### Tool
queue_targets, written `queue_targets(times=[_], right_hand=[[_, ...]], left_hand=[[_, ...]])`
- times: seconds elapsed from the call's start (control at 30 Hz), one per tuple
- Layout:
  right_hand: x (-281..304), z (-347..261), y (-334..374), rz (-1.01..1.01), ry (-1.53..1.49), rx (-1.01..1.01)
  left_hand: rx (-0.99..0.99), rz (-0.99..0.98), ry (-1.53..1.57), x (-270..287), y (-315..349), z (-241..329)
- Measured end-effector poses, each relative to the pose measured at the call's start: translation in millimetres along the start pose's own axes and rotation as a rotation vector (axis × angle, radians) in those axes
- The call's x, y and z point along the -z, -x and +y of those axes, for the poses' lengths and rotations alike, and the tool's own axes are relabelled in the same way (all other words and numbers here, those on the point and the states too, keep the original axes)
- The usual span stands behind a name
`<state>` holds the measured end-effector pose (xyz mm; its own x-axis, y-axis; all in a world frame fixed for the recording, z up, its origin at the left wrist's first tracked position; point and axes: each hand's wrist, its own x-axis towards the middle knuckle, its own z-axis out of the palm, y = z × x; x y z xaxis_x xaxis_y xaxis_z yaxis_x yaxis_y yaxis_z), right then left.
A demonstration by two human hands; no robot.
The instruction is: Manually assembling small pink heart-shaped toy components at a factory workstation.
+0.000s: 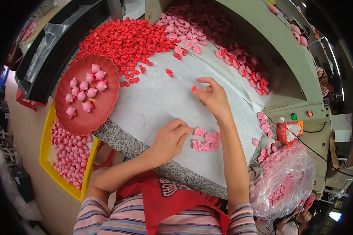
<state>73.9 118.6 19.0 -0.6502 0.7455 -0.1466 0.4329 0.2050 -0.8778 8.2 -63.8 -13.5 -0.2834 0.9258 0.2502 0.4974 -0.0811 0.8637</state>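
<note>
My right hand (213, 98) is over the white sheet (157, 94), index finger bent outward. A small red rounded piece (194, 88) shows at its thumb and fingertips. My left hand (169, 140) is lower on the sheet with its fingertips pinched together; what they hold, if anything, is hidden. Just right of those fingertips lies a small group of pink shell-like pieces (206, 140). Beyond both hands, one loose red piece (169, 73) lies near a big heap of red pieces (117, 41).
A red scalloped plate (86, 125) with pink-and-red balls stands at the left, above a yellow crate (47, 150) full of similar balls. Pink shells (184, 29) lie under a grey-green machine housing (298, 51). A clear plastic bag (286, 176) of pink pieces sits right.
</note>
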Motion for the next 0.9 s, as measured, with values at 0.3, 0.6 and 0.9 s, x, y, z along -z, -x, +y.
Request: queue_targets(times=[0.3,0.6,0.9], right_hand=[[42,44,122,0.027,-0.955,-0.225],[21,28,119,0.085,-0.653,-0.103],[-8,-3,98,0.159,-0.801,-0.181]], left_hand=[[-0.321,-0.171,-0.130,-31,-25,4],[0.161,-0.283,0.239,12,-42,10],[0.500,-0.062,1.180,15,-39,9]])
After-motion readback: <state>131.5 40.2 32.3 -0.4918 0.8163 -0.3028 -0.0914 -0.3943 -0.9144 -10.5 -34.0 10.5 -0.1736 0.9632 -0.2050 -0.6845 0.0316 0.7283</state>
